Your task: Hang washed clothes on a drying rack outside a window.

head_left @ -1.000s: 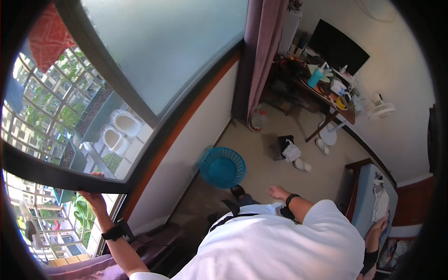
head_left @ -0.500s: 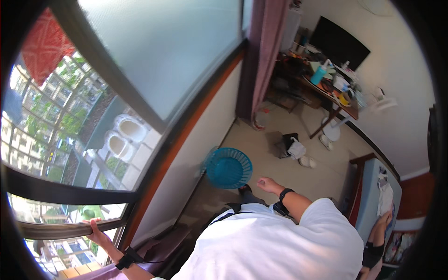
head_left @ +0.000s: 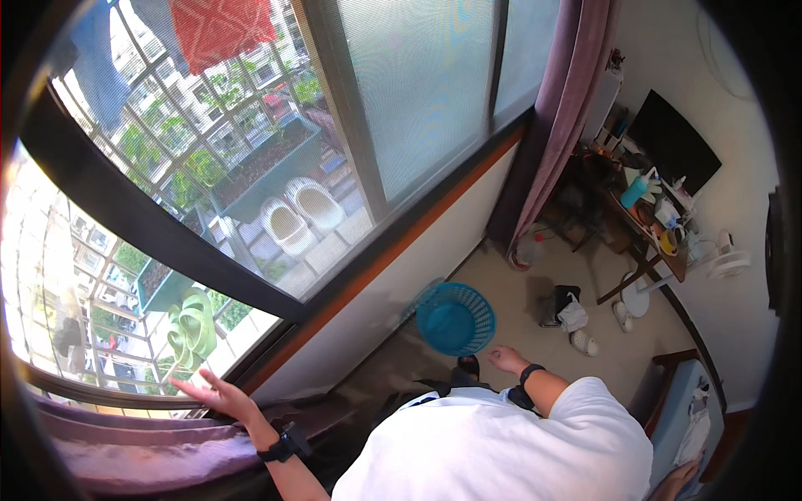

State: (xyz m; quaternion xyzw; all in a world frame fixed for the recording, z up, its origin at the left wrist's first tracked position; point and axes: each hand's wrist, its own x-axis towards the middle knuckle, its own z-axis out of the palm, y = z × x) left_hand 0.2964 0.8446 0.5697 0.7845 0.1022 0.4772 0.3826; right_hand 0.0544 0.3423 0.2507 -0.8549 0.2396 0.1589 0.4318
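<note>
My left hand is open, fingers spread and nothing in it. It is beside the lower edge of the window opening, just above the purple curtain. The dark window frame slants past beyond it. Outside, close to the fingertips, are green slippers. My right hand hangs in front of my body with its fingers loosely bent, and I see nothing in it. Nearest to it is a blue plastic basket on the floor.
Through the mesh show white slippers, a planter, metal bars and a hanging red cloth. At the right are a cluttered desk, a dark monitor, shoes and a bed, where another person's hand shows.
My left hand has come off the window frame, and its fingers have spread. The view has swung left, so the room appears further right. My right hand stays low near the basket.
</note>
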